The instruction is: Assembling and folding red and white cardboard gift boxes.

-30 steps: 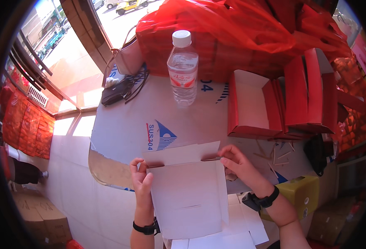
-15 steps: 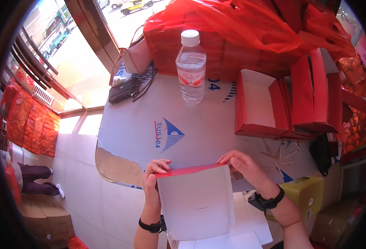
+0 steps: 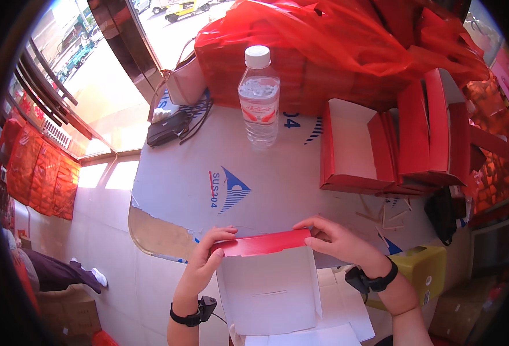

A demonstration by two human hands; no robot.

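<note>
A cardboard box blank (image 3: pixel 269 291), white inside with a red outer side, stands partly folded in front of me. Its far edge carries a red flap (image 3: pixel 261 243) turned in toward me. My left hand (image 3: pixel 203 259) pinches the left end of this flap, thumb on the near side and fingers behind. At the other end, my right hand (image 3: pixel 338 241) grips the right corner, with its thumb on the red face. More white card (image 3: pixel 346 314) lies beneath the blank and to its right, near my lap. Both wrists wear black straps with small devices.
The table (image 3: pixel 179 179) has a film-covered top. On it stand a water bottle (image 3: pixel 260 104), open red boxes (image 3: pixel 358 150) and a large red plastic-wrapped stack (image 3: pixel 300 52). A yellow stool (image 3: pixel 421 271) is below right. A person in dark trousers (image 3: pixel 55 268) is at far left.
The red flap has tipped toward me, so more of its red face shows. My left thumb now presses on it and my left forearm has shifted left. The person at left has moved right.
</note>
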